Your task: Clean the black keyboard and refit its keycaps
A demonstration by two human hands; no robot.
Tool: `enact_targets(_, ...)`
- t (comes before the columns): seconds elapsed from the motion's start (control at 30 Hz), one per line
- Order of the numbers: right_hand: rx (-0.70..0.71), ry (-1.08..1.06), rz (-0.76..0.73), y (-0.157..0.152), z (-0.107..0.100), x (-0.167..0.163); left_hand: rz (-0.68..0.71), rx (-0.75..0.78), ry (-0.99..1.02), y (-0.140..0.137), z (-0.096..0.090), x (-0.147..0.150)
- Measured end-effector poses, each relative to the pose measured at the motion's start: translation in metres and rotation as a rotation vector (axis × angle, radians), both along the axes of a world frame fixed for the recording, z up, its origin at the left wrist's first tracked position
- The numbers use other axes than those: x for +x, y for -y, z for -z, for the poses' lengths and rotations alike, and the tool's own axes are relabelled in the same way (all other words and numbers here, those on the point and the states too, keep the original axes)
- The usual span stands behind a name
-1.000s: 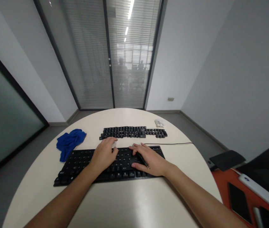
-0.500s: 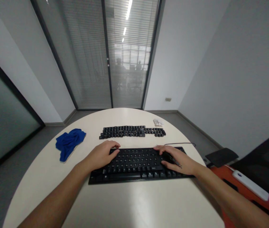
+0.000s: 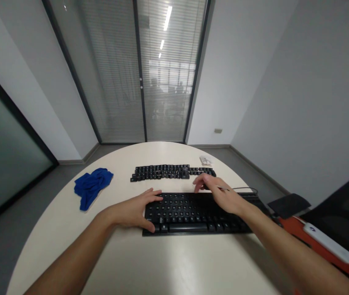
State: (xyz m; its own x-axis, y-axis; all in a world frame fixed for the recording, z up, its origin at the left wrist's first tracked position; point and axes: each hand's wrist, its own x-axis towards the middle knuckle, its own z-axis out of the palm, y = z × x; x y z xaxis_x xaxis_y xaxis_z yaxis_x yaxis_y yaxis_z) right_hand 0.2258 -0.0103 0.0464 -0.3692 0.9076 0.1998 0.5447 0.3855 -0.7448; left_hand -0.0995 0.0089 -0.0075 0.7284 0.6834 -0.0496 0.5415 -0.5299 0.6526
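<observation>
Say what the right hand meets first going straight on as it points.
Probably the loose keycaps, ahead and to the left of the right hand; its height is unclear, so it might pass over them.

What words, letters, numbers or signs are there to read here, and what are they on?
I can't read any for sure.
Black keyboard: pale marks on some bottom-row keys, too small to read.
Loose keycaps: tiny pale marks, too small to read.
Long white bar: one dark round mark near its end, too blurred to make out.
</observation>
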Motion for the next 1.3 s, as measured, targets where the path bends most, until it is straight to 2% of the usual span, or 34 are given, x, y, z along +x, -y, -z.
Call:
enact_targets(0.1, -0.21, -0.23, -0.058, -0.012, -0.01, -0.049, -0.012, 0.012, 0.053, 0.001, 0.002, 0.005)
enact_targets(0.17, -0.265, -0.259, -0.089, -0.02, -0.008, -0.072, -0.012, 0.035, 0.102, 0.002, 0.003, 0.008)
enact_targets(0.27, -0.388, -0.33, -0.038, -0.026, 0.011, -0.09, -0.042, 0.078, 0.17, 0.002, 0.004, 0.014)
enact_targets(0.33, -0.423, -0.352, -0.034, -0.026, 0.029, -0.094, -0.144, 0.137, 0.222, 0.002, 0.001, 0.019)
enact_targets(0.43, -0.299, -0.278, -0.062, -0.021, 0.051, -0.095, -0.291, 0.301, 0.335, 0.006, -0.007, 0.03)
enact_targets(0.57, -0.035, -0.111, -0.048, -0.012, 0.058, -0.096, -0.249, 0.455, 0.362, 0.018, -0.021, 0.046)
enact_targets(0.67, 0.014, -0.051, -0.09, -0.008, 0.055, -0.099, -0.271, 0.507, 0.372, 0.027, -0.026, 0.055)
enact_targets(0.87, 0.105, 0.05, -0.219, -0.006, 0.055, -0.102, -0.28, 0.461, 0.382, 0.033, -0.026, 0.064)
enact_targets(1.07, -0.069, 0.016, -0.33, -0.007, 0.039, -0.08, -0.406, 0.214, 0.542, 0.024, -0.026, 0.058)
enact_targets(1.17, -0.124, -0.003, -0.382, -0.009, 0.03, -0.068, -0.408, 0.067, 0.617, 0.02, -0.021, 0.058)
enact_targets(1.3, -0.175, -0.042, -0.41, -0.01, 0.025, -0.06, -0.402, -0.028, 0.631, 0.018, -0.017, 0.059)
